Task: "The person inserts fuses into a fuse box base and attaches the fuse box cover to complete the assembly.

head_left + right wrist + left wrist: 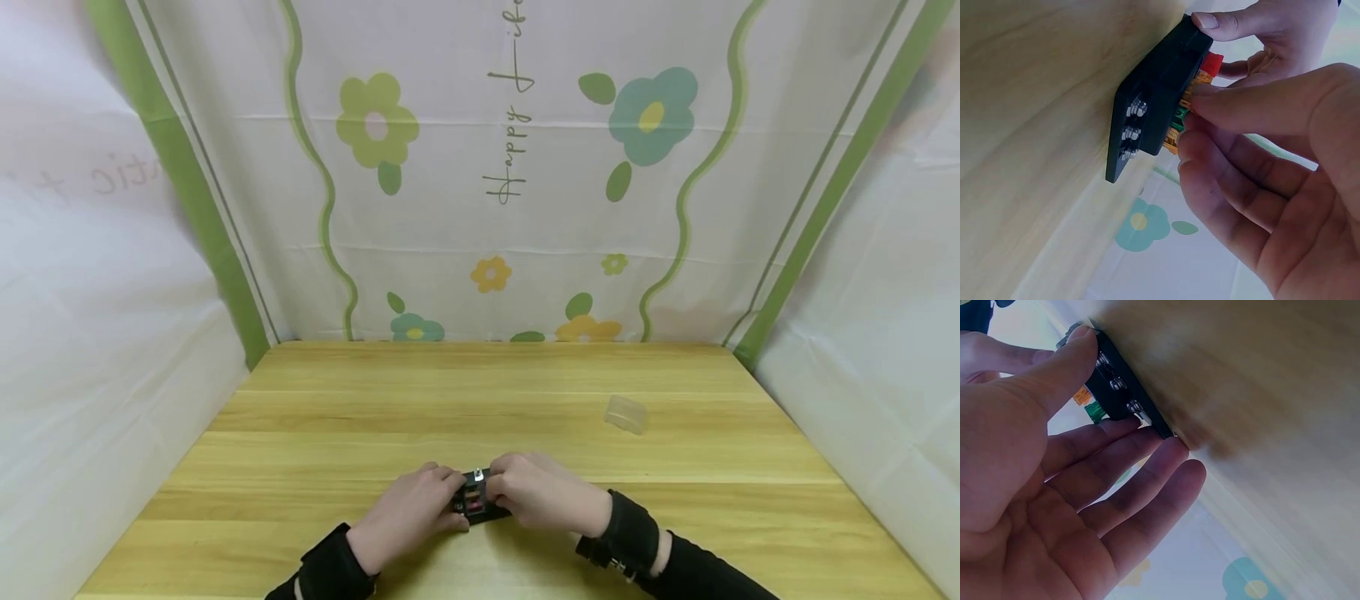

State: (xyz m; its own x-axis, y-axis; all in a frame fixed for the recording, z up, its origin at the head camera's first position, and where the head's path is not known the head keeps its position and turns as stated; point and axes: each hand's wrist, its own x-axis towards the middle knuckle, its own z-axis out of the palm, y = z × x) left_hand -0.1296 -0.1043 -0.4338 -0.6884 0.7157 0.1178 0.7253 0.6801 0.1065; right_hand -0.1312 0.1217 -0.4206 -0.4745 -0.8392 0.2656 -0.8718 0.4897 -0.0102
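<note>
A black fuse block (1163, 90) rests on the table, with silver screw terminals (1130, 132) along its side. Coloured blade fuses stand in its top: a red fuse (1211, 64), a green fuse (1179, 117) and orange ones. My left hand (416, 504) grips the block between thumb and fingers, the thumb on one end in the left wrist view. With thumb and index finger, my right hand (543, 492) pinches an orange fuse (1188, 97) in the row. Those fingertips partly hide the fuse, so how deep it sits I cannot tell.
A clear plastic cover (626, 414) lies farther back on the wooden table (337, 417), right of the hands. Printed curtains (465, 208) hang at the back and along both sides. Black straps (633, 529) wrap both wrists.
</note>
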